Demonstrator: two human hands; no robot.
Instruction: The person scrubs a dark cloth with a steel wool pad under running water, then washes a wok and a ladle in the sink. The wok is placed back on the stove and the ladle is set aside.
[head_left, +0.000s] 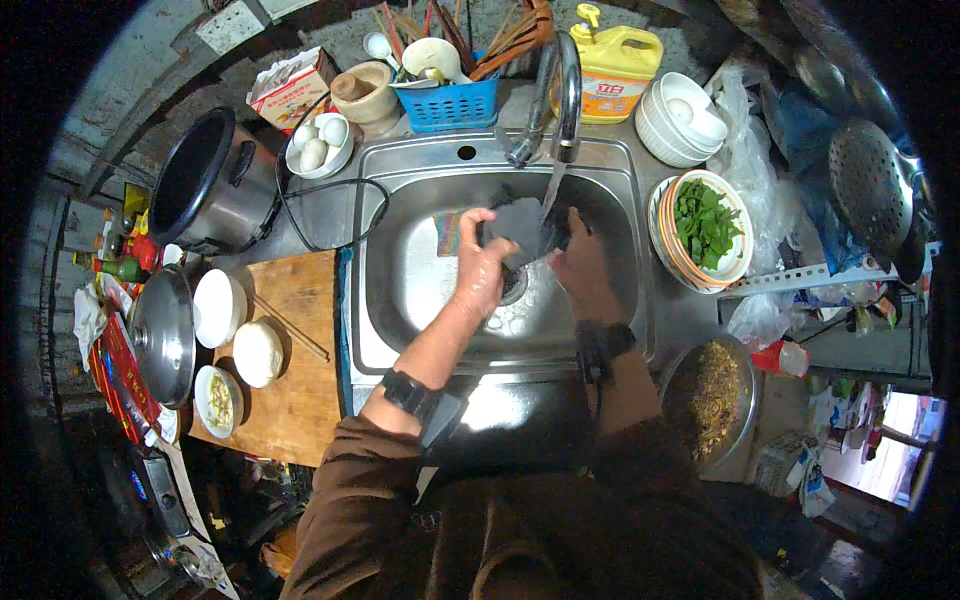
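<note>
Over the stainless steel sink (409, 300), my left hand (481, 259) grips a dark grey cloth (519, 225), with the thumb across its near side. My right hand (581, 259) is at the cloth's right end, its fingers around a darker, shadowed part. Water (553, 187) runs from the chrome faucet (568, 97) down between the hands onto the cloth. A striped, multicoloured cloth (448, 234) lies in the sink left of my left hand. Beneath the hands the drain (514, 286) is partly hidden.
Left, a wooden cutting board (292, 405) bears bowls and chopsticks (291, 327), near a pot (225, 187). Behind are a bowl of eggs (320, 146), a blue utensil basket (450, 105) and a yellow detergent jug (615, 67). Right, stacked plates hold green leaves (705, 221); a metal basin (675, 405) stands nearer.
</note>
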